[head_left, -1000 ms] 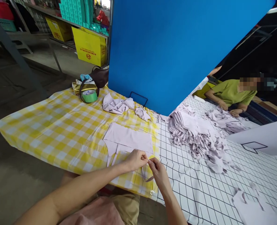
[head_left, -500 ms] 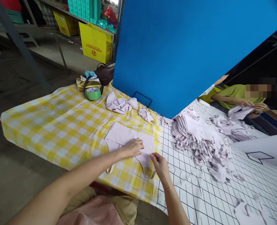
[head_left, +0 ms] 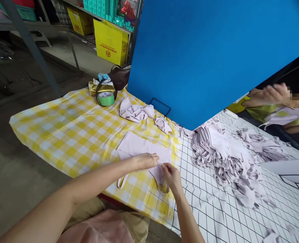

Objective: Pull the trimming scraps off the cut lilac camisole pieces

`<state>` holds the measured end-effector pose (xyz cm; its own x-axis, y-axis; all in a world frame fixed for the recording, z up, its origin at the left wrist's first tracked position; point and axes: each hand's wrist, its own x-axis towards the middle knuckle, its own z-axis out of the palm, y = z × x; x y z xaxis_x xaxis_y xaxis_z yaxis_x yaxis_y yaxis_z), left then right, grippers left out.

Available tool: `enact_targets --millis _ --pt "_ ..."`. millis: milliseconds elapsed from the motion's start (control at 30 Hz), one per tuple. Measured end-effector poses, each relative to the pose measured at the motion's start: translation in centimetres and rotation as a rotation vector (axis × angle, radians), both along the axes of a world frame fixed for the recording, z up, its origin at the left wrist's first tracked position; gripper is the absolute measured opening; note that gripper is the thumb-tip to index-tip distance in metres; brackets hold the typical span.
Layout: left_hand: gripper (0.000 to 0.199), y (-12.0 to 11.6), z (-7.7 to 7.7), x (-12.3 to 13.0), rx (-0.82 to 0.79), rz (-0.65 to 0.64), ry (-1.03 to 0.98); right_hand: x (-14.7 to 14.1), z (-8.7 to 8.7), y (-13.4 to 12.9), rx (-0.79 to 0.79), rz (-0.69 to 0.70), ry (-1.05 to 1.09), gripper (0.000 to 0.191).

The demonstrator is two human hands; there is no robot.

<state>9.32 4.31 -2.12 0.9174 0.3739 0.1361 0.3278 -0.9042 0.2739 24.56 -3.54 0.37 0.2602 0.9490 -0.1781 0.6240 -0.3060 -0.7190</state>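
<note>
A pale lilac strapped garment [head_left: 136, 145] lies spread on the yellow checked cloth [head_left: 63, 135]. My left hand [head_left: 149, 161] rests on its middle, fingers bent and drawn together; whether they pinch the fabric is too small to tell. Just to the right, my right hand [head_left: 170, 172] pinches at the garment's right side, with thumb and forefinger together; what lies between the fingertips is too small to make out. Below the hands, the garment's thin straps loop toward the near edge.
Behind stands a big blue panel [head_left: 195, 60]. Crumpled lilac pieces [head_left: 136, 113] and green tape [head_left: 106, 99] lie farther back. Right: a heap of lilac garments [head_left: 222, 148] on white grid cloth [head_left: 202, 202], and a person [head_left: 263, 111] holding lilac fabric.
The view has shifted, so the table sits slightly farther right. My left hand's fingers have drawn closer together near my right. The other person has raised one hand.
</note>
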Motion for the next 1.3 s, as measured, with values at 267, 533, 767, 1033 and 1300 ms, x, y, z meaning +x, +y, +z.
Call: enact_targets --millis 267,533,767,1033,1300 --pt "0.015 0.7 -0.5 -0.1 -0.007 0.019 -0.05 -0.3 -0.8 0.2 0.027 0.037 -0.06 0.038" --pt "0.01 0.7 -1.3 0.1 -0.103 0.192 -0.11 -1.1 -1.1 0.9 0.204 0.18 -0.232 0.04" --pt "0.01 1.0 -1.6 0.6 -0.158 0.224 -0.112 -1.1 -1.7 1.6 0.286 0.29 -0.426 0.04" --pt "0.011 1.5 -1.5 0.7 -0.227 0.202 -0.124 -0.8 -2.0 1.6 0.335 0.401 -0.664 0.035" --pt "0.011 1.4 -0.9 0.6 -0.287 0.232 -0.143 -0.7 -0.9 1.5 0.223 0.519 -0.828 0.027"
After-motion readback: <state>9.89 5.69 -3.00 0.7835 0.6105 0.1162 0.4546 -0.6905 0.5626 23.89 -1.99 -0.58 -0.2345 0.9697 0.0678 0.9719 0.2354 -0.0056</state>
